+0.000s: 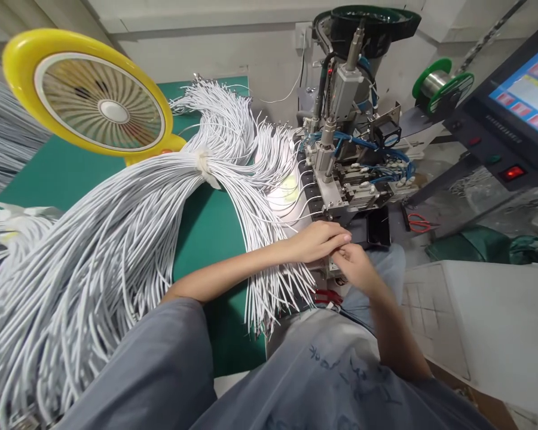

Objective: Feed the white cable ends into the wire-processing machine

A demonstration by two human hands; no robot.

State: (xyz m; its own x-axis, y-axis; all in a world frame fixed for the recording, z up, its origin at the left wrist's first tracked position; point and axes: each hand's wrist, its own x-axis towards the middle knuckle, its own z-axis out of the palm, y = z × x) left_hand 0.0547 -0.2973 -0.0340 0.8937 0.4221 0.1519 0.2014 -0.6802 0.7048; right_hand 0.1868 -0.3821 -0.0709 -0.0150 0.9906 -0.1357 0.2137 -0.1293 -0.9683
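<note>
My left hand [319, 242] reaches in from the left, over the loose ends of a bundle of white cables [269, 239]. Its fingers are pressed together and bent at the tips. My right hand [355, 266] comes from the right with curled fingers, and its fingertips meet those of the left. What lies between them, if anything, is hidden. Both hands are just in front of a bench-top machine [334, 173] with metal cylinders and blue air tubes. Several single white cables lead into black blocks [312, 190] on its left side.
A yellow fan [89, 95] stands on the green tabletop [210, 230]. A tie [205, 168] gathers the cable bundle. To the right are a wire spool [437, 83], a control screen [520, 101], red-handled scissors [419, 223] and a white box [506, 316]. A dark phone-like slab [379, 227] lies below the machine.
</note>
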